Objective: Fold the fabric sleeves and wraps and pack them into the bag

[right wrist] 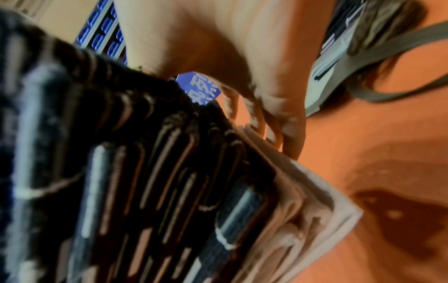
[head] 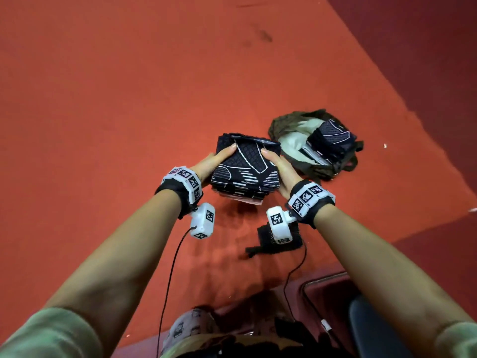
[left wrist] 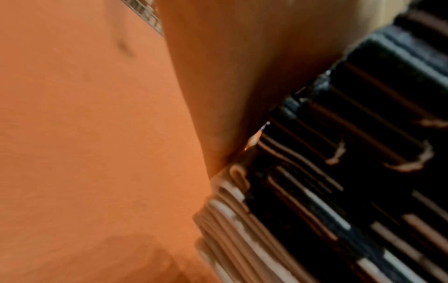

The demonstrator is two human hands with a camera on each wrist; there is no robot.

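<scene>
Fabric sleeves, one loose dark piece [head: 273, 241] on red surface [head: 129, 99], nearest the person, just under right wrist. Stack of folded sleeves [head: 245, 171] held up between both hands, clear of the surface, shadow below it. Left hand [head: 209, 164] grips stack's left side, thumb on top, fingers hidden underneath. Right hand [head: 280, 169] grips right side, thumb on top; right wrist view shows fingers [right wrist: 288, 130] curled under stack bottom edge. Stack dark with white line pattern, pale layers at bottom, blue tag [right wrist: 198, 89] sticking out near right palm. Bag [head: 291, 130], olive, open, beyond right hand, lying on surface, apart from stack. More folded sleeves [head: 330, 140] already inside it. Bag strap [right wrist: 387, 49] trails on surface.
</scene>
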